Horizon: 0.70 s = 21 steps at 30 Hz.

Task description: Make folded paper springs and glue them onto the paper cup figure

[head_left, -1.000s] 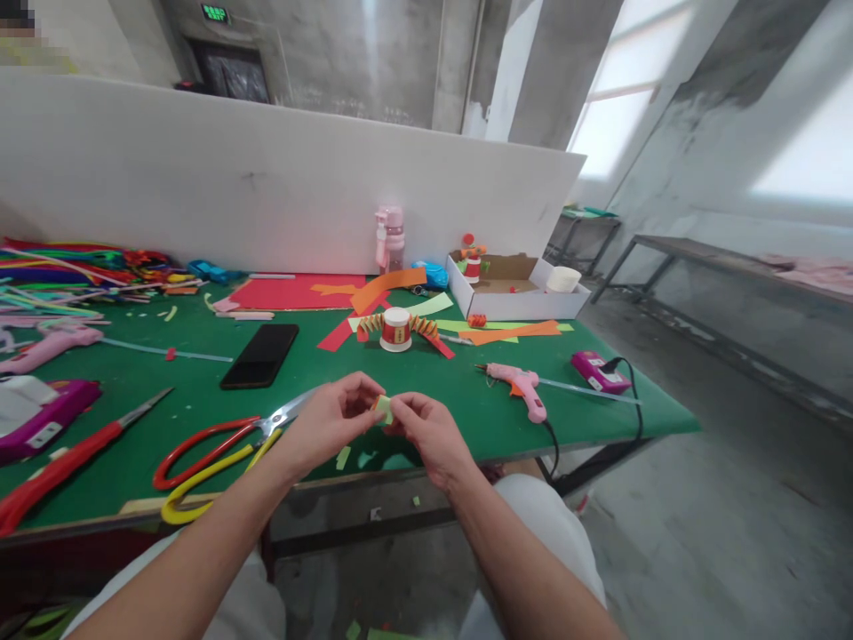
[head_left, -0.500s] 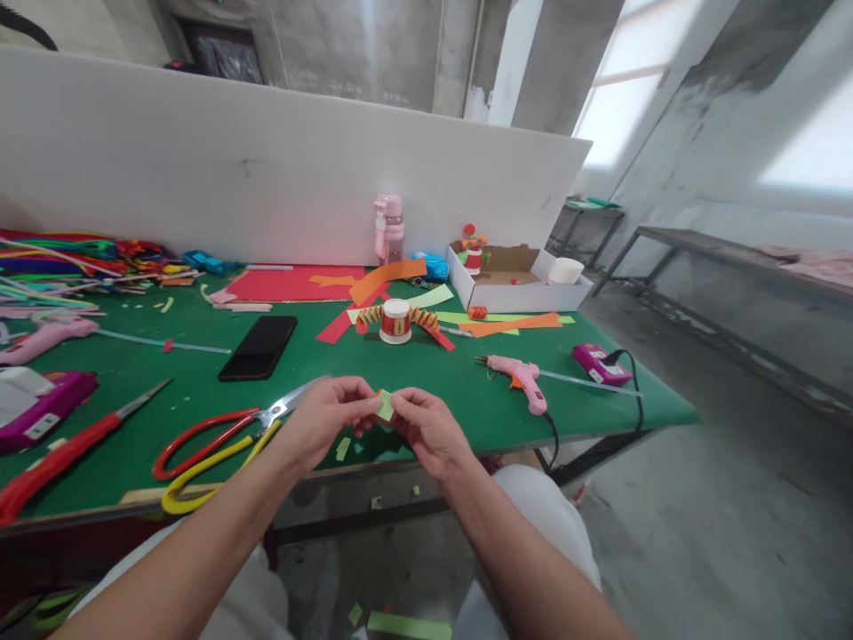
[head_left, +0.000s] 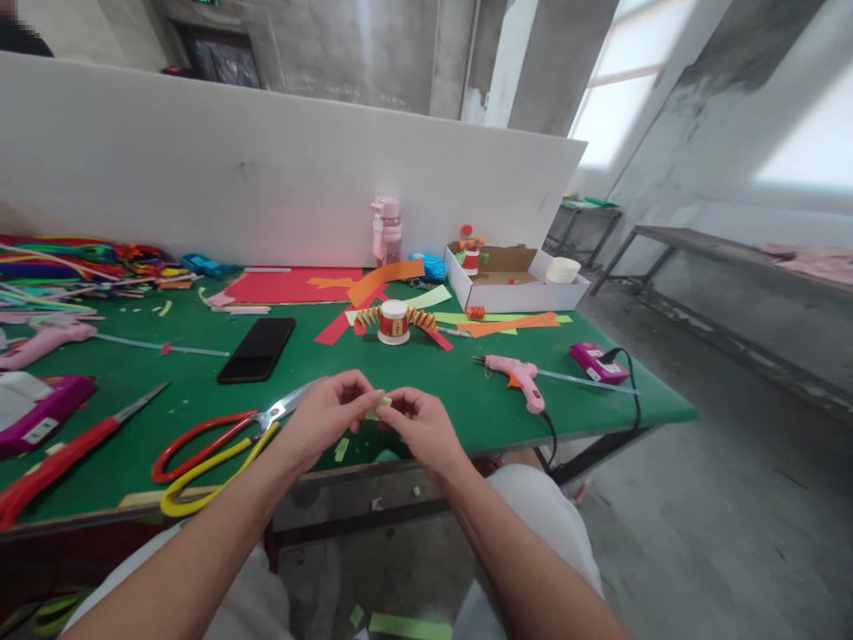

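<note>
Between my two hands, over the table's front edge, is a small piece of light green paper (head_left: 379,407). My left hand (head_left: 337,409) pinches it between thumb and fingers from the left. From the right, my right hand (head_left: 419,425) grips it the same way; most of the piece is hidden by the fingertips. Beyond the hands stands a red and white paper cup (head_left: 394,324) with folded paper arms (head_left: 422,318) sticking out on both sides. Scissors (head_left: 267,420) with one red and one yellow handle lie partly behind my left forearm.
A pink glue gun (head_left: 520,378) with its cord lies at right, near a purple power block (head_left: 596,361). A black phone (head_left: 257,350) and red-handled scissors (head_left: 80,458) lie at left. Behind are paper strips (head_left: 510,326), a white box (head_left: 513,296) and a pink bottle (head_left: 387,229).
Both hands stay together, and the thumbs have shifted over the green paper, so less of its face shows. The objects on the table stay where they were.
</note>
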Available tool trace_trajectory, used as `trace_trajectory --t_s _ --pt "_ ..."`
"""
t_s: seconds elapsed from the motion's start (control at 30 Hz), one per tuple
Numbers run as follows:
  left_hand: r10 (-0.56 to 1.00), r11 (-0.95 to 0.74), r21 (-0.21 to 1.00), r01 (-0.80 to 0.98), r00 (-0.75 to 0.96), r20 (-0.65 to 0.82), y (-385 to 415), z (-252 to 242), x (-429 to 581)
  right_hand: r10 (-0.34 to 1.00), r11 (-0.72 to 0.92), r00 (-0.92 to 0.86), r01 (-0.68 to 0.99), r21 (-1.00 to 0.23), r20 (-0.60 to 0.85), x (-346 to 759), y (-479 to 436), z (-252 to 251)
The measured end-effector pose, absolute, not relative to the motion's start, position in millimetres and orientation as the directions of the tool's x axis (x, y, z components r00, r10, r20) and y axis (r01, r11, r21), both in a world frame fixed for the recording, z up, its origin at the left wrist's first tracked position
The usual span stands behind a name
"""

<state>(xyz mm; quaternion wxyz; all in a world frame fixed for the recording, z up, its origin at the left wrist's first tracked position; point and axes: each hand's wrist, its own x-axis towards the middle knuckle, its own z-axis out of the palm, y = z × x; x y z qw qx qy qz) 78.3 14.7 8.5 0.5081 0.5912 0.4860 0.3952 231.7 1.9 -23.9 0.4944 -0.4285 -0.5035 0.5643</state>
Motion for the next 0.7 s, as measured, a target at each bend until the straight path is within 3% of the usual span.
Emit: trace_trajectory --t_s 0.2,0.4,0.57,0.7 --pt "0.981 0.088 0.996 0.002 0.176 -0.087 13.1 4.6 84.4 0.985 0.036 -0.164 -0.081 -0.996 0.049 232.4 1.3 -25.5" --pt "0.982 0.032 0.993 0.112 0.181 -0.052 14.7 6.8 81.5 0.951 -0.167 -0.291 -0.199 -0.966 -0.105 235.3 2.5 -20.5" --pt "0.965 0.148 0.987 0.061 0.208 -0.158 15.2 12.4 77.6 0.997 -0.064 -0.051 -0.217 -0.974 -0.054 230.7 5.4 -21.9" --pt "0.942 0.136 0.975 0.176 0.282 -0.182 13.2 7.6 80.4 0.993 0.08 0.095 -0.098 -0.992 0.071 230.0 4.7 -19.3"
